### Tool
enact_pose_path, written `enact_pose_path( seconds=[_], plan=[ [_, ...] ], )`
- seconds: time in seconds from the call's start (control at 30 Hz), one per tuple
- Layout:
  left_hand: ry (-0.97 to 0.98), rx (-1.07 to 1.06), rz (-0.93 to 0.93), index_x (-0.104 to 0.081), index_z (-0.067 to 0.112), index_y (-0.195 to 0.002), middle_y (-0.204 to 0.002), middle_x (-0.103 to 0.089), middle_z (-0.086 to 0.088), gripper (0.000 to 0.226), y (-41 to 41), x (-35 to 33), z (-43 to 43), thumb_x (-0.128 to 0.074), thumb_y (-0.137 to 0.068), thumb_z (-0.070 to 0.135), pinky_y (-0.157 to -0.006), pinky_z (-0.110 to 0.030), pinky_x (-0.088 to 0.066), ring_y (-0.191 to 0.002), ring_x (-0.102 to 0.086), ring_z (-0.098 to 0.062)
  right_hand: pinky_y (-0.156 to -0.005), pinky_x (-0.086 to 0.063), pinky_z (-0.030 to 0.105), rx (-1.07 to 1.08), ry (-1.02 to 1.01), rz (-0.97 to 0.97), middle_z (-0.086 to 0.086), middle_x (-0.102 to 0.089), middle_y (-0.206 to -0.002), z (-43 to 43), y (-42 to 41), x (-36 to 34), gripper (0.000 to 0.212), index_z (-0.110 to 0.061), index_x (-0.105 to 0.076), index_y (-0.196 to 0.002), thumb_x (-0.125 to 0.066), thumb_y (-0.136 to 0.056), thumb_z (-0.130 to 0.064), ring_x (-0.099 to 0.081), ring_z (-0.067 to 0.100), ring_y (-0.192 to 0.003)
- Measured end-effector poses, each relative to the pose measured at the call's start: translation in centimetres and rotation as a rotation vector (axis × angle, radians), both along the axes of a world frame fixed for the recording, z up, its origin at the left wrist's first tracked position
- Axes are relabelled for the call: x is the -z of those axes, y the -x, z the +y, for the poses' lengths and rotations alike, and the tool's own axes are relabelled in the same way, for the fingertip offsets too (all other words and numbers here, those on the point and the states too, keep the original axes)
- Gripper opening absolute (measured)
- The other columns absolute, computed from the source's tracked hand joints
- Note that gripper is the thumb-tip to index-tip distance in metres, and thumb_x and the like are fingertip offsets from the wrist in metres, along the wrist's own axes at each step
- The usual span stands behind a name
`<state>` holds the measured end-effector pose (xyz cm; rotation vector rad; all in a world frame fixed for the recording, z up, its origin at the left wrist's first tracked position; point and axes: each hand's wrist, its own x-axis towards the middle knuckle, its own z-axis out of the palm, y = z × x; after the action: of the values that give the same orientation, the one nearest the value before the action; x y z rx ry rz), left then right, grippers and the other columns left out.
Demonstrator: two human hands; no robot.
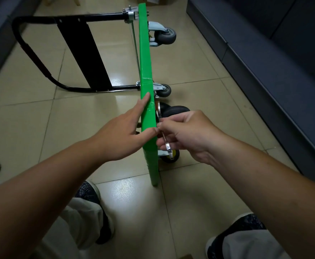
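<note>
The step in hand looks like work on a caster fastening: the cart (145, 53) is tipped on its side on the tiled floor (41, 109), green deck edge up, with its black handle (31, 51) lying out toward the floor's left edge.

The right grip (188, 135) is curled tight around a small metal wrench (167, 144), pinching its shank between thumb and fingertips. The tool's far end points at the bracket of the black wheel (175, 111) just beyond the knuckles, though the bolt itself is hidden.

The left grip (123, 135) holds nothing. Its forefinger lies straight along the deck's top edge and its thumb presses across it, touching the right fingertips.

Next, I judge, the wrench must seat squarely on the fastener and turn in short arcs, since deck and wheel crowd it, while the left grip keeps the deck from tipping toward the dark cabinet (265, 71) at the floor's right edge.
</note>
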<state>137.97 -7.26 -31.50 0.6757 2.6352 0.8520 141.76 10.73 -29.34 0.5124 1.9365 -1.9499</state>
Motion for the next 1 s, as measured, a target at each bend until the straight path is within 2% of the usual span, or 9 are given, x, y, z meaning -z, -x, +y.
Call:
enact_pose_path(
  seconds=[0.1,0.27,0.43,0.53,0.67,0.73,0.83,0.9,1.0],
  plan=[
    [-0.017,-0.001,-0.008,0.008,0.05,-0.157,-0.167,-0.024,0.008,0.092,0.0,-0.1,-0.1,-0.039,-0.082,0.072,-0.09,-0.025,-0.048,-0.124,-0.058,-0.016,-0.056,-0.061,0.031,0.009,0.012,0.012,0.009,-0.073,-0.068,-0.2,-0.4,0.5,0.007,-0.005,-0.073,-0.093,-0.066,-0.094,-0.004,-0.069,0.018,-0.056],
    [-0.011,-0.009,-0.013,0.008,0.052,-0.157,-0.166,-0.027,0.006,0.089,0.1,-0.1,-0.1,-0.042,-0.085,0.066,-0.088,-0.023,-0.045,-0.124,-0.058,-0.016,-0.05,-0.053,0.023,0.071,0.067,0.022,0.016,-0.074,-0.081,0.2,-1.3,1.4,0.012,-0.008,-0.072,-0.106,-0.064,-0.096,-0.008,-0.068,0.017,-0.056],
    [0.023,-0.021,-0.001,0.011,0.053,-0.155,-0.168,-0.021,0.004,0.083,0.2,0.3,-0.1,-0.031,-0.085,0.07,-0.098,-0.034,-0.045,-0.129,-0.055,-0.022,-0.05,-0.053,0.023,0.011,0.085,0.068,0.016,-0.07,-0.072,0.1,-0.4,1.0,0.013,0.003,-0.074,-0.097,-0.065,-0.095,-0.006,-0.067,0.018,-0.053],
    [0.013,-0.047,-0.009,0.009,0.052,-0.156,-0.167,-0.025,0.001,0.078,0.1,0.4,0.0,-0.029,-0.088,0.059,-0.091,-0.031,-0.039,-0.129,-0.052,-0.025,-0.048,-0.054,0.024,-0.052,0.091,0.079,0.017,-0.072,-0.073,0.2,-0.3,1.2,0.012,0.002,-0.072,-0.098,-0.063,-0.097,-0.004,-0.069,0.019,-0.054],
    [0.002,-0.065,-0.012,0.006,0.052,-0.157,-0.161,-0.038,-0.003,0.077,-0.1,0.2,0.1,-0.03,-0.089,0.053,-0.085,-0.031,-0.035,-0.115,-0.055,-0.025,-0.066,-0.063,0.043,-0.108,-0.046,0.226,0.012,-0.078,-0.087,0.6,-1.6,3.6,0.025,-0.026,-0.072,-0.102,-0.065,-0.096,-0.003,-0.074,0.029,-0.066],
    [0.005,-0.071,-0.001,0.005,0.051,-0.157,-0.156,-0.044,-0.005,0.077,-0.1,0.2,0.2,-0.031,-0.089,0.055,-0.084,-0.033,-0.038,-0.11,-0.058,-0.025,-0.068,-0.062,0.038,-0.095,-0.072,0.299,0.008,-0.078,-0.09,0.8,-1.8,5.5,0.031,-0.023,-0.071,-0.116,-0.066,-0.095,-0.001,-0.076,0.027,-0.075],
    [-0.007,-0.068,0.021,0.002,0.048,-0.158,-0.154,-0.047,0.001,0.083,-0.2,0.1,0.4,-0.038,-0.088,0.066,-0.088,-0.037,-0.051,-0.106,-0.064,-0.02,-0.081,-0.058,0.021,-0.037,-0.156,0.386,-0.008,-0.076,-0.1,0.9,-1.7,8.6,0.041,-0.012,-0.065,-0.131,-0.069,-0.092,0.001,-0.074,0.006,-0.091],
    [-0.009,-0.065,0.027,0.0,0.047,-0.158,-0.152,-0.05,0.001,0.089,-0.3,0.0,0.4,-0.045,-0.087,0.076,-0.087,-0.035,-0.055,-0.104,-0.066,-0.017,-0.092,-0.056,0.023,-0.016,-0.212,0.43,-0.015,-0.072,-0.112,0.7,-1.5,10.3,0.045,-0.016,-0.063,-0.134,-0.069,-0.092,-0.001,-0.07,0.001,-0.104],
    [-0.011,-0.065,0.032,-0.004,0.044,-0.159,-0.153,-0.048,-0.002,0.091,-0.3,-0.3,0.5,-0.053,-0.086,0.068,-0.081,-0.027,-0.053,-0.1,-0.063,-0.011,-0.101,-0.052,0.025,0.006,-0.299,0.51,-0.013,-0.068,-0.125,0.1,-1.2,11.8,0.048,-0.023,-0.058,-0.138,-0.066,-0.095,-0.003,-0.062,0.002,-0.119]
  ],
)
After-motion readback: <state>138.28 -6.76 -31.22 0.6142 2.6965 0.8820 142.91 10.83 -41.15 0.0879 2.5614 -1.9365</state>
